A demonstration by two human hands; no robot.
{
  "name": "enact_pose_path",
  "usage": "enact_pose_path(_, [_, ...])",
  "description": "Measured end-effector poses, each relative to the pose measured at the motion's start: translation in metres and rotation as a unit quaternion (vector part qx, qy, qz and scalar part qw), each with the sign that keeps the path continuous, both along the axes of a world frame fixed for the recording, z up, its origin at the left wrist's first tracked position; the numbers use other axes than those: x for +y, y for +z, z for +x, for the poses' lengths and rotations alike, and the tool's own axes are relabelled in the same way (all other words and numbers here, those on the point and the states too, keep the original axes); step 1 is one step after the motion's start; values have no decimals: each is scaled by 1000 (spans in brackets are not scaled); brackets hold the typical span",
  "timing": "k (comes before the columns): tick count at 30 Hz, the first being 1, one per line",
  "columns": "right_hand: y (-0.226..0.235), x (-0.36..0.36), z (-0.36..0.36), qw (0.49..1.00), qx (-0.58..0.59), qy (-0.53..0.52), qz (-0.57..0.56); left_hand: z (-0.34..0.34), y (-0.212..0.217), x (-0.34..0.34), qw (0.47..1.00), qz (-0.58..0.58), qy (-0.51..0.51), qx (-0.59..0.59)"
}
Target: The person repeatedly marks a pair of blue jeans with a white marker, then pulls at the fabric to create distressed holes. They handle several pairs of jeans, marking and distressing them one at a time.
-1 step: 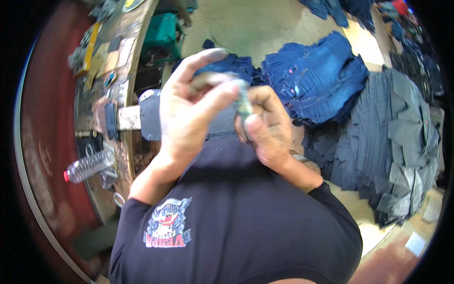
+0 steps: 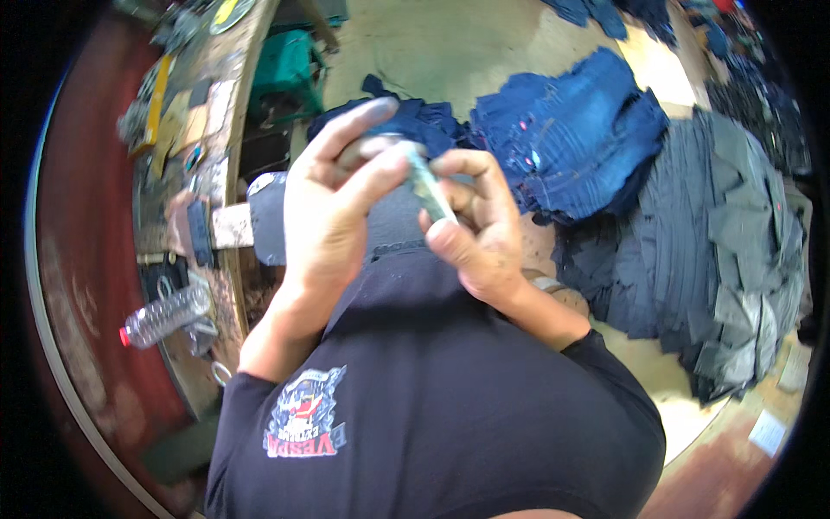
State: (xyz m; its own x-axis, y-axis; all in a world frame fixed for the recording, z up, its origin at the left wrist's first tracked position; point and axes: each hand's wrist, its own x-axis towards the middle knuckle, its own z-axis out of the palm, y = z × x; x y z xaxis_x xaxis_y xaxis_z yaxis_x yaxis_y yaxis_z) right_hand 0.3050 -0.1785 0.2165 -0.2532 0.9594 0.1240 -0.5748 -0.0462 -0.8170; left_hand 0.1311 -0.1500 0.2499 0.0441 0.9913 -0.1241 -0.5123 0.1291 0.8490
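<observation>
In front of my chest, both hands hold a small, slim, pale greenish-white thing (image 2: 428, 189), blurred and too indistinct to name. My left hand (image 2: 333, 199) pinches its upper end between thumb and fingers, with the index finger raised and bent above it. Lower down, my right hand (image 2: 486, 227) has its thumb and curled fingers around the other end. Dark grey denim lies on my lap (image 2: 398, 221) below the hands.
A worn workbench (image 2: 226, 156) runs along the left, with a clear plastic bottle (image 2: 169, 316) beside it. Behind it stands a green stool (image 2: 287, 73). Blue jeans (image 2: 575, 134) are piled ahead; stacked grey garments (image 2: 661, 233) lie to the right.
Both hands and the slim thing have shifted slightly left in the picture. More of the thing's length shows between my fingers now. The whole view has also moved a little.
</observation>
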Motion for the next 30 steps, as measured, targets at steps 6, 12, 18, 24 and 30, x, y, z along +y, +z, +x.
enact_pose_path(6, [-42, 6, 37, 989, -124, -70, 34, 31, -75, -6, 987, -94, -96, -89])
enact_pose_path(12, [-150, 43, 128, 922, -307, -213, 98, 50, -142, -7, 968, -252, 16, 10])
enact_pose_path(18, [-359, 78, 299, 467, -882, -29, -61, 29, -170, -27, 942, -329, 63, 35])
enact_pose_path(24, [-468, 76, 345, 341, -934, 6, 109, 64, -174, -37, 916, -399, 15, 49])
enact_pose_path(30, [-385, 51, 319, 581, -802, -141, -17, 157, -200, -8, 897, -367, -242, 52])
